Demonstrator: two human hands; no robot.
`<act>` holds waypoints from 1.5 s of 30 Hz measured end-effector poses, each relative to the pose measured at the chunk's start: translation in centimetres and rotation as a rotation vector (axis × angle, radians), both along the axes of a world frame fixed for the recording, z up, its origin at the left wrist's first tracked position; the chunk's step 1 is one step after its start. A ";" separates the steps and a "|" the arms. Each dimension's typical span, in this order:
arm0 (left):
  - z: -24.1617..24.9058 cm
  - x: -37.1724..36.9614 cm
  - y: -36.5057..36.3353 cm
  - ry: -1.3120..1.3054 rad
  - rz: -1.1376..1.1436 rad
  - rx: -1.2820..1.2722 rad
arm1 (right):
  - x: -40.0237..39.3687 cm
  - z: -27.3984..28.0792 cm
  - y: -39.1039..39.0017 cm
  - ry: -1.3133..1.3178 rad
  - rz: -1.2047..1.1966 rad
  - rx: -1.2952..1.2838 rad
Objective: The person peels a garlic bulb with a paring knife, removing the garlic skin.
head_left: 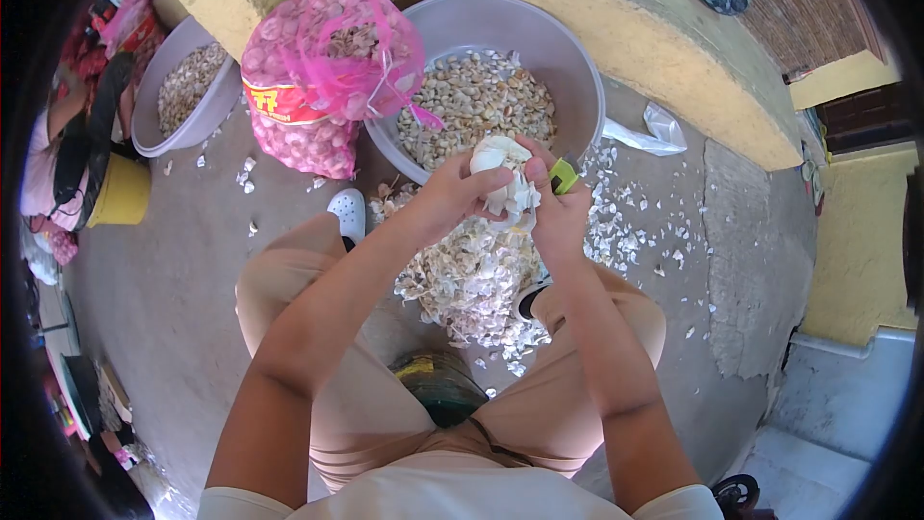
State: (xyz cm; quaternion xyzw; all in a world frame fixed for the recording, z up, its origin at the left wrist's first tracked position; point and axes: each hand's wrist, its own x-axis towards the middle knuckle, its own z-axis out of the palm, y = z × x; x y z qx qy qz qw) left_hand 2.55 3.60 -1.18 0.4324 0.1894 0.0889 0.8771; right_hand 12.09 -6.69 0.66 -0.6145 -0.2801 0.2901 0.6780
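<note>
In the head view, a white garlic bulb (497, 153) with torn, papery skin is held up between my two hands, above the edge of a wide grey tub (595, 96). My left hand (450, 195) is closed around the bulb's left side, the thumb pressed on it. On its right side my right hand (560, 217) touches the loosened skin with thumb and fingers. That hand also grips a small tool with a lime-green handle (563, 176); its working end is too small to make out. Loose garlic cloves (481, 101) lie in the tub.
A pink mesh sack of garlic (303, 67) leans against the tub's left side. Garlic skins (472, 279) are heaped between my feet. Further left are a second tub (207, 120), a yellow bucket (122, 191) and another person (67, 154). A low yellow wall (616, 10) runs behind.
</note>
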 end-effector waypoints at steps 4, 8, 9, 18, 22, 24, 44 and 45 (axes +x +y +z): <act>-0.1 0.0 -0.1 0.008 0.012 -0.059 | 1.1 -0.2 0.1 -0.038 0.049 -0.071; 0.0 0.1 0.4 0.043 0.028 -0.069 | 1.9 0.7 -0.1 -0.054 0.088 -0.173; 0.0 0.1 0.5 0.053 0.031 -0.059 | 1.8 1.1 -0.1 -0.097 0.068 -0.200; -1.2 0.4 1.1 0.073 0.102 -0.040 | 2.1 1.1 -0.2 -0.557 0.035 -0.234; -1.0 0.4 0.9 0.076 0.081 0.021 | 2.4 1.0 -0.5 -0.627 0.020 -0.234; -0.8 0.4 0.8 0.082 0.072 0.058 | 2.4 1.0 -0.5 -0.607 0.000 -0.241; -1.1 0.8 0.9 0.106 0.088 0.213 | 3.6 0.1 0.1 -0.618 0.025 -0.197; -1.0 0.8 0.8 0.102 0.072 0.241 | 3.6 -0.4 0.1 -0.537 0.064 -0.180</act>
